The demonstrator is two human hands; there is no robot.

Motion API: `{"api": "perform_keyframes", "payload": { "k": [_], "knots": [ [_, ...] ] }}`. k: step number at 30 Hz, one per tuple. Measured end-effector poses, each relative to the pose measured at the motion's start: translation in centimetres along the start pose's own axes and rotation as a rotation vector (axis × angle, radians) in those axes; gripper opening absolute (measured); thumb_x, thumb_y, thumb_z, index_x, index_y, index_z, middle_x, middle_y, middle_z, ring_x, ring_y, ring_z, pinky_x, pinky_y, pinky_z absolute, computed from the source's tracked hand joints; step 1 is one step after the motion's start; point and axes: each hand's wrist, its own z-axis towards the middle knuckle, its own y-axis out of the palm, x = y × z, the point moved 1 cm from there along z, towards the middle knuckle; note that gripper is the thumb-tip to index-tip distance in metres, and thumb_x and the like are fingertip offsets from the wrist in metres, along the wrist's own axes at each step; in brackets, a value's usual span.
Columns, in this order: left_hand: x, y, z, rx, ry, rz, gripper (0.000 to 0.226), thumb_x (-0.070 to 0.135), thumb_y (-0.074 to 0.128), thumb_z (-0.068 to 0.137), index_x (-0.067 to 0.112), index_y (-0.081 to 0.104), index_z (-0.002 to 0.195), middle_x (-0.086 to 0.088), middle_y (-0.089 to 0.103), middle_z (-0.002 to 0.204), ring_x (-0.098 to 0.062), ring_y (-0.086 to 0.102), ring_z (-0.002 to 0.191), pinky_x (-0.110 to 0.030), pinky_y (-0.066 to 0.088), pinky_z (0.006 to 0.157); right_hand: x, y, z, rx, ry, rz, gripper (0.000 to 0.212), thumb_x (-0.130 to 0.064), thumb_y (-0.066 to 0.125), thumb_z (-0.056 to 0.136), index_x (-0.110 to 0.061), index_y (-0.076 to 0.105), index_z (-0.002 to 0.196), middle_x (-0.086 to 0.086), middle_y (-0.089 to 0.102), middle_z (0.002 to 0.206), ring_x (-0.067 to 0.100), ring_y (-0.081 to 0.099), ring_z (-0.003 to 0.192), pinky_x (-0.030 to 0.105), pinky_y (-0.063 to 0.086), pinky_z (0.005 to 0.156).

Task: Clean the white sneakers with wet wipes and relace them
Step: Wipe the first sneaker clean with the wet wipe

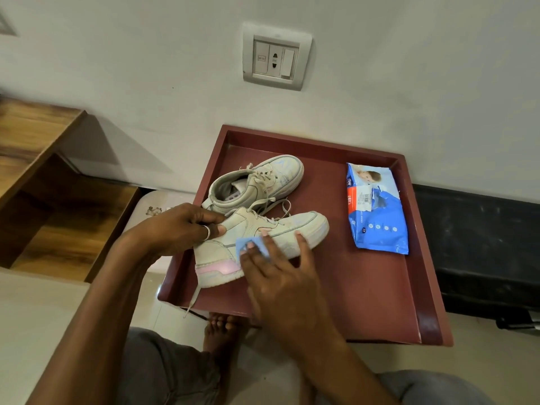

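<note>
So the near off-white low-top sneaker with the pink heel patch [295, 229] lies lengthwise across the middle of the frame, heel toward the lower left, toe aimed right and a bit up. The second off-white sneaker [263, 176] sits right behind it, toe toward the upper right, laces loose. Both are in the left half of the dark red square tray [365, 287]. The blue plastic wet-wipe pack [377, 211] lies flat in the right half, well apart from the shoes, long side running up-down. One loose lace [193, 299] dangles over the tray's front edge. The left hand [178, 229] is clamped on the near sneaker's ankle collar, thumb on its side. The right hand [280, 285] is flat, fingers spread and straight, pressing a folded light blue wipe [244, 243] against that sneaker's side, mid-shoe.
</note>
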Motion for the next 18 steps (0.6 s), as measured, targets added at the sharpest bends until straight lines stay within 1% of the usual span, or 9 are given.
{"api": "perform_keyframes", "payload": {
  "k": [2,4,6,7,9,12,15,16,18],
  "knots": [
    [-0.1,-0.1,0.0,-0.013,0.03,0.012,0.023,0.02,0.064,0.096,0.04,0.077,0.098,0.009,0.077,0.11,-0.014,0.071,0.107,-0.044,0.055,0.1,2.4,-0.7,0.0,0.003,0.099,-0.028,0.042,-0.022,0.057,0.088,-0.012,0.063,0.128,0.004,0.065,0.13,0.029,0.051,0.133,0.069,0.03,0.106],
    [-0.3,-0.2,0.0,-0.029,0.05,0.037,0.023,0.022,0.065,0.096,0.041,0.077,0.1,0.012,0.076,0.111,-0.013,0.07,0.109,-0.044,0.055,0.1,5.5,-1.3,-0.3,-0.026,0.258,-0.073,0.043,-0.024,0.047,0.091,-0.015,0.062,0.13,0.002,0.067,0.127,0.028,0.051,0.133,0.067,0.029,0.107],
    [-0.4,-0.2,0.1,-0.036,0.062,0.062,0.021,0.024,0.065,0.095,0.039,0.076,0.105,0.013,0.075,0.112,-0.012,0.069,0.109,-0.044,0.054,0.101,7.5,-1.9,-0.7,-0.061,0.386,-0.102,0.044,-0.025,0.045,0.089,-0.016,0.063,0.129,0.001,0.069,0.123,0.028,0.05,0.132,0.065,0.029,0.107],
    [-0.5,-0.3,0.1,-0.029,0.063,0.071,0.021,0.025,0.065,0.095,0.039,0.076,0.106,0.013,0.075,0.112,-0.012,0.069,0.109,-0.044,0.054,0.101,7.7,-2.0,-0.7,-0.061,0.414,-0.102,0.043,-0.024,0.046,0.088,-0.015,0.064,0.126,0.003,0.07,0.12,0.028,0.051,0.131,0.065,0.03,0.106],
    [-0.6,-0.3,0.2,-0.001,0.071,0.113,0.019,0.027,0.066,0.094,0.038,0.077,0.107,0.013,0.076,0.11,-0.012,0.069,0.108,-0.044,0.054,0.101,6.6,-1.7,-0.5,-0.046,0.388,-0.08,0.042,-0.024,0.046,0.088,-0.011,0.066,0.123,0.005,0.069,0.122,0.025,0.053,0.131,0.064,0.032,0.106],
    [-0.3,-0.1,0.3,0.12,0.131,0.339,0.016,0.03,0.066,0.096,0.035,0.075,0.107,0.013,0.074,0.106,-0.011,0.069,0.101,-0.044,0.057,0.094,4.0,-0.9,0.0,-0.025,0.237,-0.018,0.045,-0.026,0.04,0.09,-0.011,0.065,0.124,0.005,0.066,0.128,0.022,0.052,0.132,0.065,0.032,0.107],
    [0.3,1.1,0.0,0.238,0.254,0.473,0.022,0.02,0.063,0.095,0.028,0.075,0.11,0.012,0.073,0.1,-0.009,0.067,0.091,-0.041,0.058,0.085,3.3,-0.3,0.2,-0.023,0.192,-0.021,0.045,-0.025,0.038,0.092,-0.01,0.064,0.126,0.008,0.065,0.13,0.024,0.051,0.133,0.067,0.032,0.105],
    [0.5,1.6,-0.2,0.273,0.274,0.493,0.02,0.02,0.062,0.094,0.026,0.075,0.108,0.01,0.072,0.097,-0.01,0.066,0.088,-0.041,0.058,0.082,3.3,-0.3,0.2,-0.026,0.199,-0.017,0.045,-0.025,0.039,0.092,-0.01,0.064,0.126,0.007,0.065,0.13,0.024,0.051,0.133,0.067,0.031,0.105],
    [0.9,2.4,-0.6,0.36,0.242,0.473,0.014,0.033,0.061,0.095,0.026,0.073,0.093,0.007,0.07,0.085,-0.013,0.064,0.08,-0.038,0.056,0.074,3.4,-0.4,0.0,-0.031,0.208,-0.015,0.044,-0.026,0.039,0.093,-0.011,0.065,0.125,0.007,0.065,0.13,0.024,0.05,0.133,0.067,0.031,0.105]
  ]
}}
